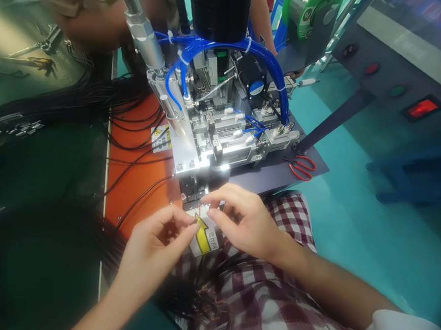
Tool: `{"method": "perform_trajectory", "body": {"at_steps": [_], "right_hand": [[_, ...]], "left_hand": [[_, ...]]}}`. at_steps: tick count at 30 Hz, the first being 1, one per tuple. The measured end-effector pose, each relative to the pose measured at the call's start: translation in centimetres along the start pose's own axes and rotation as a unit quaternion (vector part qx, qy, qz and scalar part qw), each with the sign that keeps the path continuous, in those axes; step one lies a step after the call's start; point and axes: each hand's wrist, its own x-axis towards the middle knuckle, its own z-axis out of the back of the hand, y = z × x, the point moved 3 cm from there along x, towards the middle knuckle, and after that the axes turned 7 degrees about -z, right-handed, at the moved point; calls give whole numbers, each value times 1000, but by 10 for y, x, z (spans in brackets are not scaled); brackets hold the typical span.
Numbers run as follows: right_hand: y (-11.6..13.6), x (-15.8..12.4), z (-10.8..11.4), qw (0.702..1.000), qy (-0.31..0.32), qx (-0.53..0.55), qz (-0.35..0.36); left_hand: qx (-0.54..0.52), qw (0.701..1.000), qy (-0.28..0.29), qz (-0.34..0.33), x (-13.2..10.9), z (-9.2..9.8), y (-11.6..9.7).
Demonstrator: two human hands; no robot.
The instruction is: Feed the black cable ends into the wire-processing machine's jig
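Note:
My left hand (157, 241) pinches the end of a thin black cable (196, 219) between thumb and forefinger. Fine red and pale wires (200, 210) stick up from that end. My right hand (244, 220) is just to the right, fingers curled, with a gap between thumb and forefinger; its forefinger tip is at the wire tips, and whether it touches them I cannot tell. Beneath both hands is a white label with a yellow arrow (204, 237). Just beyond stands the front of a metal machine (225, 147) with blue air hoses (199, 44).
Black cables (134, 102) run across the orange board (139, 179) on the left. Red-handled snips (302, 167) lie on the machine's base plate. A control panel (399, 72) stands at right, a green wire spool (307, 11) behind. Another person's arm (94, 28) is across the machine.

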Motion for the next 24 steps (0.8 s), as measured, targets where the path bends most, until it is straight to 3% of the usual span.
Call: {"method": "perform_trajectory", "body": {"at_steps": [7, 12, 19, 21, 24], "right_hand": [[-5, -3, -10, 989, 26, 101, -107], [-13, -5, -19, 934, 115, 249, -230], [-6, -8, -15, 970, 59, 153, -177], [-4, -12, -19, 978, 33, 123, -168], [-7, -16, -27, 974, 18, 135, -183]], "left_hand": [[-8, 1000, 4, 12, -3, -1, 7], [-56, 998, 12, 15, -3, -1, 10], [-60, 997, 51, 26, -2, -3, 3], [-19, 1000, 15, 2, -5, -3, 4], [92, 988, -61, -104, -12, -5, 2]]}}
